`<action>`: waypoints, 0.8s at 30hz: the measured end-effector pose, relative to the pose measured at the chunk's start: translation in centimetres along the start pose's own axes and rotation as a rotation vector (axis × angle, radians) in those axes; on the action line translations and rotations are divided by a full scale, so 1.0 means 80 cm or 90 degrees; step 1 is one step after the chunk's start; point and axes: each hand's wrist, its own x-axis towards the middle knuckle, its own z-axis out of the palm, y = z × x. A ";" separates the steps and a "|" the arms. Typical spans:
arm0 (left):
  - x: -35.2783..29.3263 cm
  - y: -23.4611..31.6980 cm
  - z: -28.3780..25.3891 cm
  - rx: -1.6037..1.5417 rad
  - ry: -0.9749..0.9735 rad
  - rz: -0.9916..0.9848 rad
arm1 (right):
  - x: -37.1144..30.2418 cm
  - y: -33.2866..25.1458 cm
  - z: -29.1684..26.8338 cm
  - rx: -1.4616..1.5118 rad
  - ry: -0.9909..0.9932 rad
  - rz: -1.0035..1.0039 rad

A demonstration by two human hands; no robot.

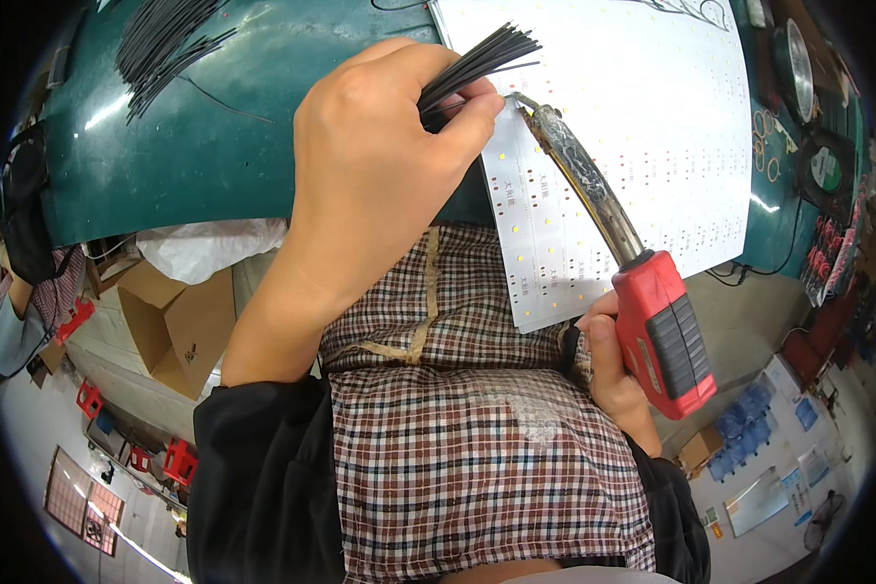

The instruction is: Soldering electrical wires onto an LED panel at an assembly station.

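Note:
A bundle of thin black wires (482,63) is pinched in my left hand (370,156), its loose ends fanning out to the upper right. One wire seems to stick out at my thumb tip, close to the bent tip of the soldering gun. My right hand (615,375) grips the red and black handle of the soldering gun (664,336), partly hidden behind it. The gun's long, scorched barrel slants up and left over a white LED circuit board sheet (672,107), printed with rows of small yellow LEDs and reddish pads. Whether the tip touches the board, I cannot tell.
More black wires (161,54) lie on the green tabletop (204,156) at the far left. At right are a metal dish (796,73), a round spool (827,167) and a dark cable. A cardboard box (200,326) stands below left; another person's sleeve (15,336) shows beyond.

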 end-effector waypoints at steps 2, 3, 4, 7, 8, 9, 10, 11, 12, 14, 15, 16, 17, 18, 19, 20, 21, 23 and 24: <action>-0.001 -0.001 -0.002 0.007 0.001 0.000 | -0.001 0.000 0.005 -0.008 0.029 -0.009; -0.001 -0.001 -0.002 0.007 0.000 0.001 | -0.001 0.002 0.005 -0.007 0.030 -0.009; -0.001 -0.001 -0.001 0.007 -0.001 -0.001 | 0.000 0.004 0.004 -0.024 0.039 -0.027; 0.000 -0.001 -0.001 0.010 -0.004 0.000 | -0.003 0.006 -0.001 -0.051 0.038 -0.028; 0.001 -0.001 -0.001 0.015 -0.006 0.003 | -0.004 0.005 -0.002 -0.059 0.028 -0.011; 0.001 -0.001 -0.001 0.016 -0.005 0.003 | -0.005 0.005 -0.004 -0.058 0.027 -0.012; 0.001 0.000 -0.001 0.020 -0.006 0.001 | -0.006 0.004 -0.006 -0.037 0.032 0.007; 0.001 0.000 -0.001 0.024 -0.007 -0.001 | -0.007 0.004 -0.008 -0.016 0.036 0.026; 0.001 0.001 -0.002 0.022 -0.008 -0.001 | -0.008 0.005 -0.009 -0.017 0.037 0.027; 0.002 0.002 -0.004 0.035 -0.022 0.002 | -0.012 0.008 -0.010 -0.002 0.043 0.033; 0.002 0.001 -0.003 0.037 -0.021 0.002 | -0.012 0.008 -0.007 0.000 0.043 0.032; 0.001 -0.001 -0.001 0.028 -0.014 0.016 | -0.011 0.006 -0.001 0.021 0.070 0.030; 0.001 -0.002 -0.001 0.019 -0.008 0.031 | -0.011 0.006 0.002 0.041 0.098 0.029; 0.002 -0.002 0.000 0.017 -0.009 0.032 | -0.013 0.006 0.002 0.040 0.100 0.030; 0.003 0.000 0.001 0.034 0.019 0.061 | -0.016 0.006 0.001 0.045 0.104 0.047; 0.004 0.001 0.002 0.049 0.047 0.091 | -0.018 0.006 0.001 0.049 0.109 0.063; 0.006 0.005 0.001 0.049 0.046 0.091 | -0.019 0.007 0.001 0.050 0.110 0.064; 0.008 0.016 -0.001 0.058 0.031 0.090 | -0.020 0.009 0.001 0.069 0.120 0.075; 0.007 0.017 -0.001 0.059 0.031 0.089 | -0.020 0.008 0.000 0.069 0.120 0.075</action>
